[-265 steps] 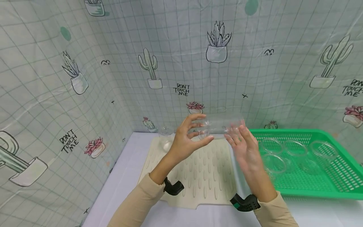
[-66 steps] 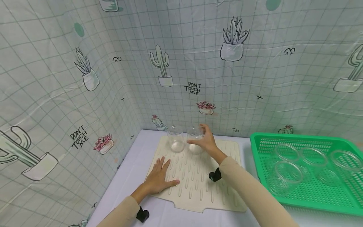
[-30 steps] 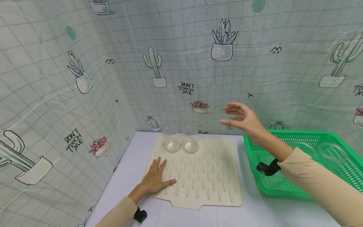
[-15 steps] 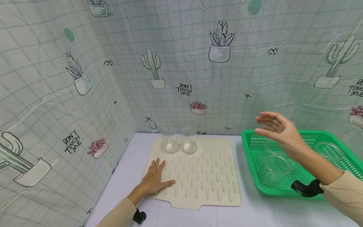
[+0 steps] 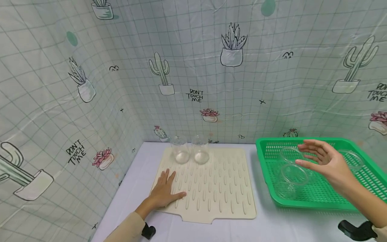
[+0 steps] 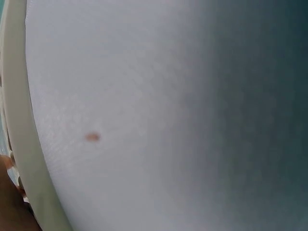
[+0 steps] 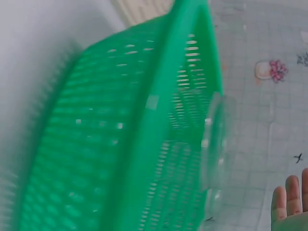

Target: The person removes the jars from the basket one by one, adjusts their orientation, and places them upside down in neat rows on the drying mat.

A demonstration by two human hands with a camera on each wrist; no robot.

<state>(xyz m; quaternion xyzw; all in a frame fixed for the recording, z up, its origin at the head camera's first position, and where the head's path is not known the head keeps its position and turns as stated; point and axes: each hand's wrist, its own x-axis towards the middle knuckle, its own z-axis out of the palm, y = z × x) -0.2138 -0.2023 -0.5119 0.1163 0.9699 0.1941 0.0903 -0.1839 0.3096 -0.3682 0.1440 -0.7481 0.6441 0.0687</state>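
My left hand (image 5: 163, 191) lies flat with fingers spread on the left side of the cream ridged mat (image 5: 217, 188). Two clear drinking glasses stand upright side by side at the mat's back left, one on the left (image 5: 180, 151) and one on the right (image 5: 200, 151). My right hand (image 5: 328, 163) hovers over the green basket (image 5: 305, 202), thumb apart from loosely bent fingers, holding nothing. In the basket are a front clear glass (image 5: 293, 183), one behind it (image 5: 287, 154) and one at right (image 5: 352, 159); the hand may hide more.
A white cloth (image 5: 229, 232) covers the table under mat and basket. Grid-patterned curtains (image 5: 181, 114) with cactus drawings rise behind and at left. The basket's perforated wall (image 7: 86, 139) fills much of the right wrist view.
Earlier both hands held a glass above the mat; that glass now stands beside the first. My right hand has let go, moved right and lowered over the basket. My left hand stays on the mat.
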